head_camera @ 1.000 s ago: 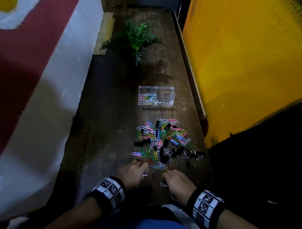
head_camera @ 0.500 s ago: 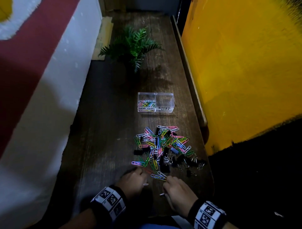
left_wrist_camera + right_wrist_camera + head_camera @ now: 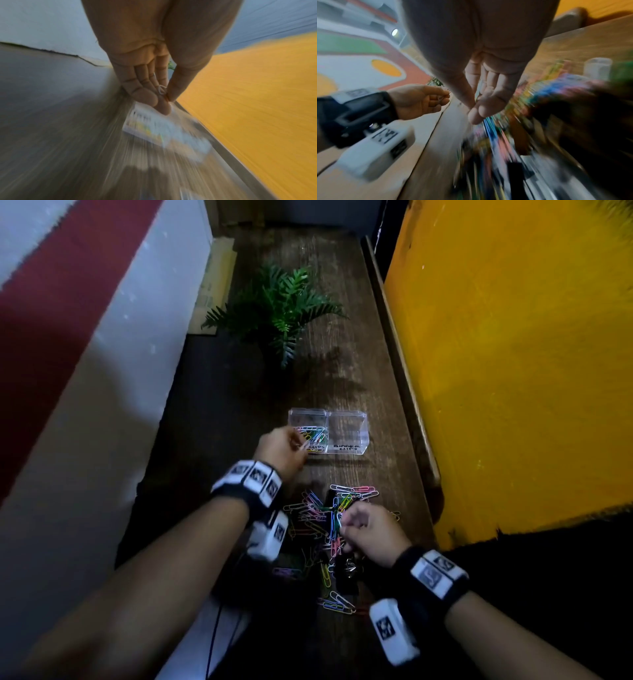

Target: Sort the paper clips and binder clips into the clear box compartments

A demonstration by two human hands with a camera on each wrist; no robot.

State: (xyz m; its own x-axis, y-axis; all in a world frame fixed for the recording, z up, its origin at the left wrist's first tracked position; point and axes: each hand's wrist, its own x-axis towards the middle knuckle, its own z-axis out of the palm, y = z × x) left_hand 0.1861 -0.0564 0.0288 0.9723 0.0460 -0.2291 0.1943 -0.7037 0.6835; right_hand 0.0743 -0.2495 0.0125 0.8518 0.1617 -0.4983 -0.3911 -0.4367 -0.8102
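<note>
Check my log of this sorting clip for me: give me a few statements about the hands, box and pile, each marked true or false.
1. The left hand pinches a white paper clip. True.
2. The clear box holds binder clips in its right compartment. False: that compartment looks empty; only the left holds coloured paper clips.
3. The right hand is over the pile of clips. True.
4. The plant stands between box and pile. False: it stands beyond the box.

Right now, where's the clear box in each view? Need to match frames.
Head: clear box at centre, beyond the clip pile, left hand at its left compartment.
Left wrist: blurred, below the fingertips.
Right wrist: pale blur, upper right.
Shared landmark: the yellow wall.
</note>
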